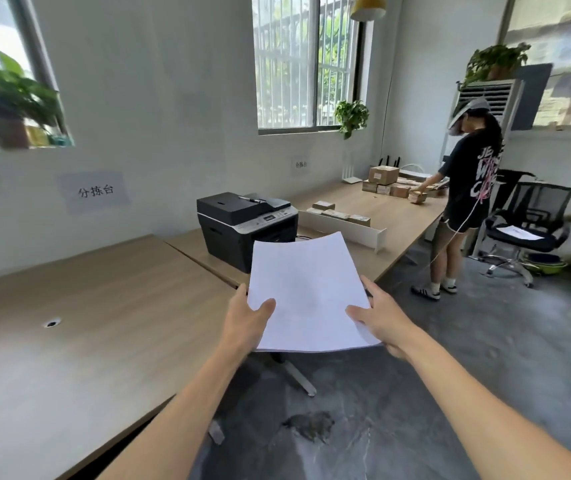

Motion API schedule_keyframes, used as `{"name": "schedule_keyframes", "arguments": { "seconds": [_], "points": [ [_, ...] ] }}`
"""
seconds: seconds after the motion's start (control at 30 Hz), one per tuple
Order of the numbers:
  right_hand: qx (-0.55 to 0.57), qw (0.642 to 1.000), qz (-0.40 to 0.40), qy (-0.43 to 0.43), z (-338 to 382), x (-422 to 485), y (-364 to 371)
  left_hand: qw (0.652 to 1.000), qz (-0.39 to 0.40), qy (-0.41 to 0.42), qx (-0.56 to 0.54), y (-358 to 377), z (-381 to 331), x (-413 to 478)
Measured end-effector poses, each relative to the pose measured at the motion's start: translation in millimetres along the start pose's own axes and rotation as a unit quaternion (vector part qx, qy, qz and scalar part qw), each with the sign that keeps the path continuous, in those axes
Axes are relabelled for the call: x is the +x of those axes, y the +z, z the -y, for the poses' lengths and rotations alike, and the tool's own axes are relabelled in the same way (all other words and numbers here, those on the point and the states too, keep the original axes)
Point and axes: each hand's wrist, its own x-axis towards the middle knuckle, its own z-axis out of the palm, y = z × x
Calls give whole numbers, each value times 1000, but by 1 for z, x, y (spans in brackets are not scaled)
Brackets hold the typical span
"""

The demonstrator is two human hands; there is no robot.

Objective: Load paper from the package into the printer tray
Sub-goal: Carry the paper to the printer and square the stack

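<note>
Office floor open, both hands grip paper stack (306, 292) (side edges), printer (246, 228) ahead

White paper stack (306, 292) aloft before closed black printer (246, 226)

one printer (246, 226), two hands, three potted plants.

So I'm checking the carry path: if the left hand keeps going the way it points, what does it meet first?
Probably the printer. The left hand, gripping the paper stack, points forward toward the printer's front on the desk; nothing visible lies between, though depth is unclear.
</note>
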Motion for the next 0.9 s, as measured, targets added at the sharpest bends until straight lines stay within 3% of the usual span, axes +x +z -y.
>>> {"name": "schedule_keyframes", "arguments": {
  "seconds": [0.3,0.67,0.9],
  "points": [
    [-20,996,86,-19,3,140,18,998,-58,-20,33,11,18,105],
    [-1,979,197,-58,11,328,35,981,-184,-41,39,30,27,229],
    [-13,964,260,-56,2,404,73,969,-228,-82,51,15,55,281]
  ]
}}
